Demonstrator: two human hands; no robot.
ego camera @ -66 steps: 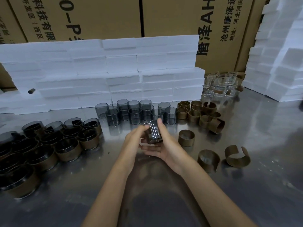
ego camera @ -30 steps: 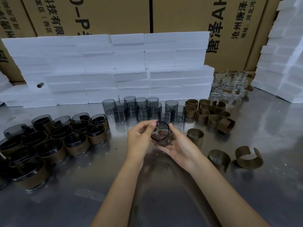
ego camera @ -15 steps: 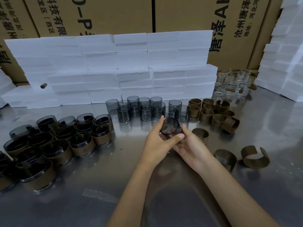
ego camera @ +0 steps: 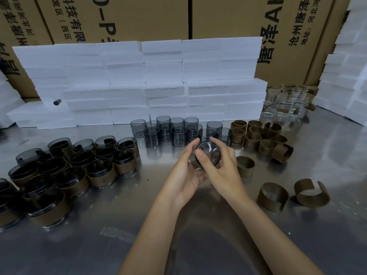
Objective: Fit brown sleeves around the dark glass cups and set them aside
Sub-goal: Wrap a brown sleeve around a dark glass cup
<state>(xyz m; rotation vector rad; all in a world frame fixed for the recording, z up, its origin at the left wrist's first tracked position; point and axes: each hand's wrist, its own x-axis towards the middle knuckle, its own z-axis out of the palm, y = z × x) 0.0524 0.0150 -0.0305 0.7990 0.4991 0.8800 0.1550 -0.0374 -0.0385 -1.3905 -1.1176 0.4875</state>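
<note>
Both hands hold one dark glass cup [ego camera: 209, 151] above the steel table [ego camera: 111, 243], its round end turned toward me. My left hand [ego camera: 183, 176] cups it from the left and below. My right hand [ego camera: 223, 169] grips it from the right, thumb across the front edge. Whether a sleeve is on it I cannot tell. Several bare dark cups [ego camera: 175, 133] stand in a cluster just behind. Loose brown sleeves lie to the right: one [ego camera: 245, 166] by my right hand, two more [ego camera: 272, 196] [ego camera: 310, 193] nearer, and a pile [ego camera: 264, 136] farther back. Several sleeved cups [ego camera: 102, 173] fill the left side.
A wall of white foam blocks [ego camera: 158, 86] runs along the back, with more foam [ego camera: 349, 76] stacked at the right. Clear glass cups [ego camera: 284, 105] stand at the back right. Printed cardboard cartons [ego camera: 139, 16] rise behind everything.
The cup has been turned in my hands from lying sideways to facing me end-on. My left hand shifted under it and my right thumb came across its front.
</note>
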